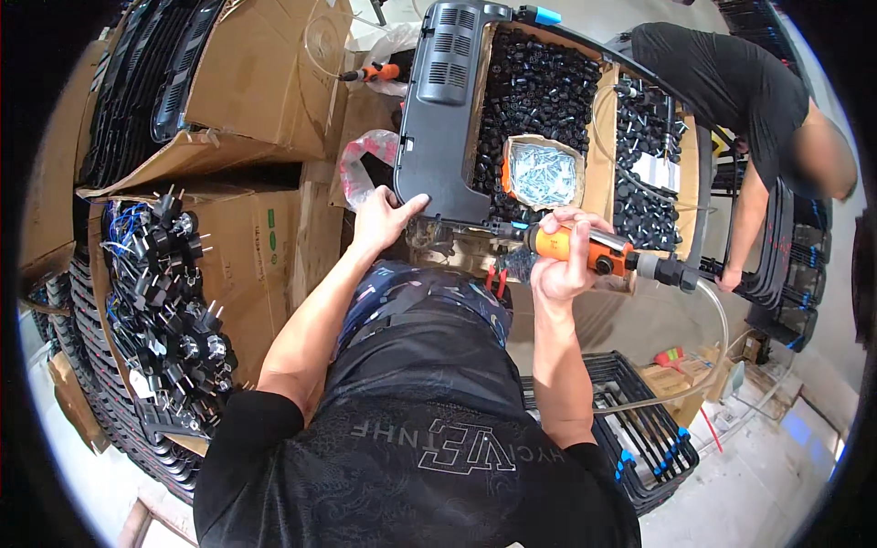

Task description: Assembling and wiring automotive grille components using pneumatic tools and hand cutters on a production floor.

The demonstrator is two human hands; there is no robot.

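Head view: left hand (388, 221) pinches near corner of black vented plastic panel (431, 151), in front of body. Right hand (568, 260) wraps orange cylindrical driver (551, 243), nose by panel's lower edge; contact unclear. Probably best: brace panel firmly, keep driver aligned, clear plastic hose (724, 320) slack.

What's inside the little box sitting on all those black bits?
Lots of silver screws show inside the box. The top ones cover whatever lies deeper, so its bottom can't be seen.
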